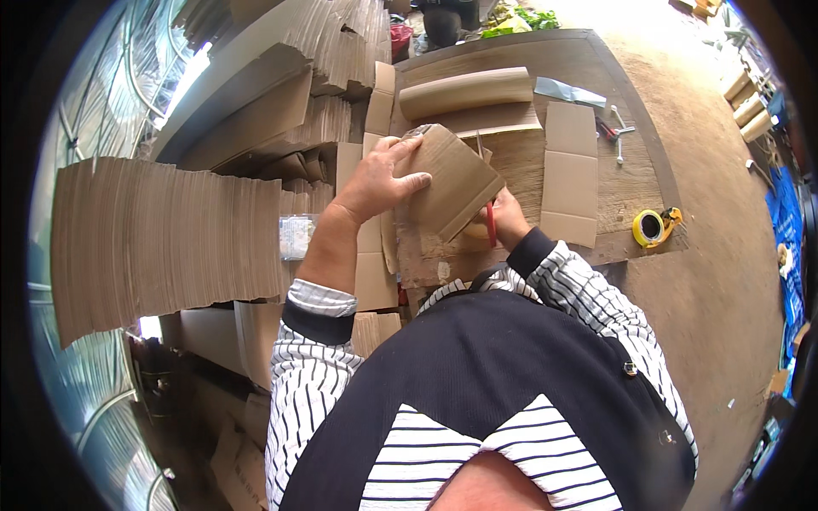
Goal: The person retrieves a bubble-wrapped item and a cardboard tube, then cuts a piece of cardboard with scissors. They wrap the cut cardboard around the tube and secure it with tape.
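Observation:
My left hand (385, 180) grips a folded piece of brown cardboard (452, 180) by its left side, thumb on top and fingers over the far edge. The cardboard is tilted above the near part of the wooden table (521, 183). At its right edge, my right hand (511, 220) is closed around red-handled scissors (492, 223). A thin blade tip shows beyond the cardboard; the cardboard hides the rest of the blades, and whether they touch it I cannot tell. A flat, creased cardboard strip (569, 175) lies to the right of my right hand.
A curled cardboard sheet (467, 92) lies at the table's far side, near a pale plastic strip (569, 91) and a three-armed metal tool (620, 134). A yellow tape dispenser (654, 228) sits at the right corner. Tall cardboard stacks (170, 243) crowd the left.

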The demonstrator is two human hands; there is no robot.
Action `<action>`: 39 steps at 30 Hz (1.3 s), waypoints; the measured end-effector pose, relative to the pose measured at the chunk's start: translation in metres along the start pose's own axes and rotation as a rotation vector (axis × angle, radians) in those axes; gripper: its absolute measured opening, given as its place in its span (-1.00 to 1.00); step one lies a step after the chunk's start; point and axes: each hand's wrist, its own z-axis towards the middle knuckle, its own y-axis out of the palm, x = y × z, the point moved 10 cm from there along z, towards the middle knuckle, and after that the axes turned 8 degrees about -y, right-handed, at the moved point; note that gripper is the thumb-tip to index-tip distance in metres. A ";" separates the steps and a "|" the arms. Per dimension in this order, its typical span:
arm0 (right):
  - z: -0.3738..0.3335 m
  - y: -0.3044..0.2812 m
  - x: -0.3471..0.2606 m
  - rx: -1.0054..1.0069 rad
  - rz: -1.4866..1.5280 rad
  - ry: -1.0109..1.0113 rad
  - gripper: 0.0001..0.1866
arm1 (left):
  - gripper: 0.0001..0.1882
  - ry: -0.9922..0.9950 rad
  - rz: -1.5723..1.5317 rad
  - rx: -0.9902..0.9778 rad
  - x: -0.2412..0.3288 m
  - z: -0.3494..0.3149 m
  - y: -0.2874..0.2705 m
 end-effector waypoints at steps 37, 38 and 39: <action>-0.061 0.024 -0.061 0.244 0.131 0.255 -0.79 | -0.51 0.121 -0.205 -0.007 -0.011 0.052 -0.007; -0.062 0.028 -0.060 0.267 0.135 0.229 -0.80 | -0.52 0.120 -0.235 -0.022 -0.012 0.056 -0.007; -0.060 0.027 -0.058 0.288 0.139 0.205 -0.81 | -0.52 0.124 -0.268 -0.052 -0.016 0.063 -0.001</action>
